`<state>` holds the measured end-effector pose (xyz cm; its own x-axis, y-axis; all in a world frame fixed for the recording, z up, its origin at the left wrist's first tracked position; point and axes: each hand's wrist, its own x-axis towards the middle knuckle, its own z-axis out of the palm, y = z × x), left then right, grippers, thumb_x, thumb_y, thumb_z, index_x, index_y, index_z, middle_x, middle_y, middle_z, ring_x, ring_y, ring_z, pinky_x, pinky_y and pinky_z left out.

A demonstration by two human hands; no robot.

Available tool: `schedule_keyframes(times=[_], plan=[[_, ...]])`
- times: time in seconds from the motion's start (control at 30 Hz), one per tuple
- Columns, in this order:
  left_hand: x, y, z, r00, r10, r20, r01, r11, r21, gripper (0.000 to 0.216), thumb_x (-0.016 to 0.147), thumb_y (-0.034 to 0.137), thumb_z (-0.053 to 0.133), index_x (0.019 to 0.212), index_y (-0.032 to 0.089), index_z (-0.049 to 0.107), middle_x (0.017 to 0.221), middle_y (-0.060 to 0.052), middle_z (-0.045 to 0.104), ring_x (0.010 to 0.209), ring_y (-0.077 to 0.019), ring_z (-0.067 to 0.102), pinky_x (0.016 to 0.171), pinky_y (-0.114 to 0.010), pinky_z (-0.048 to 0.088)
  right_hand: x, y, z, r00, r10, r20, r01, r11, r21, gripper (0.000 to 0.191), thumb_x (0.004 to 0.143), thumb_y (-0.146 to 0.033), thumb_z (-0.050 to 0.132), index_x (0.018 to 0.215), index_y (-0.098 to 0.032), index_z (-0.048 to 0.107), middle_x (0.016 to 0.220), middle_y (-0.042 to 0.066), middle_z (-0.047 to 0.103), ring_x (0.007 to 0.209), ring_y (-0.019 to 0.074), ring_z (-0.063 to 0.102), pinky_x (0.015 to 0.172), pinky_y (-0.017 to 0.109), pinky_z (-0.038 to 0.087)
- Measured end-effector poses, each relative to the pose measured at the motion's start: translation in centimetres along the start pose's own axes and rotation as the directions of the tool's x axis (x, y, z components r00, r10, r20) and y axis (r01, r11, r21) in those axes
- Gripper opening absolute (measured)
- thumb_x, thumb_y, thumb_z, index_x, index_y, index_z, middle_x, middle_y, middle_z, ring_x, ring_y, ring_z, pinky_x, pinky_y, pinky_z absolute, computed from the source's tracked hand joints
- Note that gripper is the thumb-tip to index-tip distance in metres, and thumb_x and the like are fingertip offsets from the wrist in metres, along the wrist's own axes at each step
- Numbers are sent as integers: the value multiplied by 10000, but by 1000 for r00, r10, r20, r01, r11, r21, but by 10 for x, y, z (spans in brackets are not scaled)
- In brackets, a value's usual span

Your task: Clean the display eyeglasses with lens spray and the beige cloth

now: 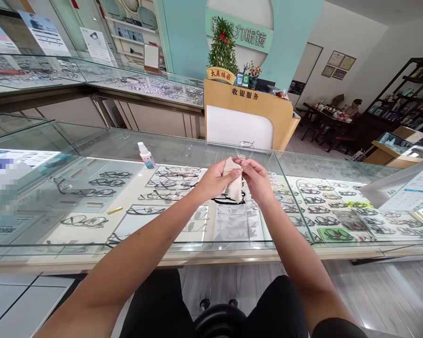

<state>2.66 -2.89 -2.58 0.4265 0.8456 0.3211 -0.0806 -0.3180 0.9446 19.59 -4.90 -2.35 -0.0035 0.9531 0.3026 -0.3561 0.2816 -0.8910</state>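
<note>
Both of my hands are raised over a glass display counter (127, 145). My left hand (215, 178) is closed on a beige cloth (234, 185), pinching it around part of a thin-rimmed pair of glasses (245, 149). My right hand (257, 180) is closed on the glasses' frame from the other side. One round lens sticks up above my fingers. The cloth hangs down between my hands. A small white spray bottle (146, 156) stands on the glass to the left.
Inside the counter lie several rows of spectacle frames (317, 199). A wooden cashier desk (246, 117) with a potted plant (222, 47) stands behind. Another glass counter (91, 75) runs at the back left. A person sits at a dark table (352, 109) far right.
</note>
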Motion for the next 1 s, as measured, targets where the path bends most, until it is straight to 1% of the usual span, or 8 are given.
schedule_keyframes(times=[0.1,0.27,0.4,0.47,0.67,0.8,0.9,1.0], plan=[[1,-3,1,997,40,-61,-41,999,-10,710,897,754,806,1278,156,762,978,-60,754,813,-184,631,721,-281,484,-1,0,1,999,-2,38,2,1000,-18,342,767,-599,957,842,-285,844,1060,7,855,971,201,734,869,312,580],[1,-2,1,994,37,-100,-36,999,6,761,912,871,704,1178,164,802,786,-27,662,695,-167,568,642,-282,468,-2,1,2,1000,6,13,-6,1000,1,350,750,-598,972,848,-289,839,995,-6,835,910,188,717,876,319,590],[2,0,0,997,0,-74,-1,1000,-15,754,888,886,718,1142,183,817,740,-27,641,692,-193,603,646,-306,518,-2,-2,3,1000,19,1,-19,999,42,348,746,-589,972,840,-288,826,1087,15,852,1069,253,766,1003,388,616],[2,-1,0,997,-15,-75,10,998,-66,727,873,872,749,1116,189,811,780,-32,671,725,-198,628,664,-307,536,-2,-4,2,1000,3,-10,-3,999,39,346,748,-588,970,841,-287,826,1144,27,857,1168,280,763,1064,412,607],[8,-8,-7,977,-74,-202,31,977,-210,646,828,823,839,888,192,717,743,-2,644,682,-156,603,621,-270,493,2,-4,-6,995,-93,-24,91,992,-82,339,848,-632,887,880,-299,834,1297,42,816,1373,285,686,1167,419,547],[12,-5,-13,960,-10,-279,-63,966,-252,616,848,797,844,906,199,710,768,-3,669,731,-163,648,678,-279,532,2,-3,-10,985,-158,70,170,960,-220,345,910,-645,839,878,-301,847,1431,47,742,1522,295,578,1247,425,487],[12,-1,-13,973,19,-229,-84,958,-275,670,834,846,820,971,198,719,812,-21,704,784,-191,681,728,-311,559,0,-5,-9,979,-167,117,193,944,-268,314,941,-622,825,890,-315,863,1461,45,722,1598,294,501,1320,437,416],[10,2,-12,981,38,-190,-81,971,-223,694,849,848,801,1066,190,750,915,-45,751,879,-212,696,795,-325,554,-2,-8,-7,978,-147,148,185,939,-291,267,959,-575,822,887,-323,875,1429,36,726,1561,289,526,1335,438,381]])
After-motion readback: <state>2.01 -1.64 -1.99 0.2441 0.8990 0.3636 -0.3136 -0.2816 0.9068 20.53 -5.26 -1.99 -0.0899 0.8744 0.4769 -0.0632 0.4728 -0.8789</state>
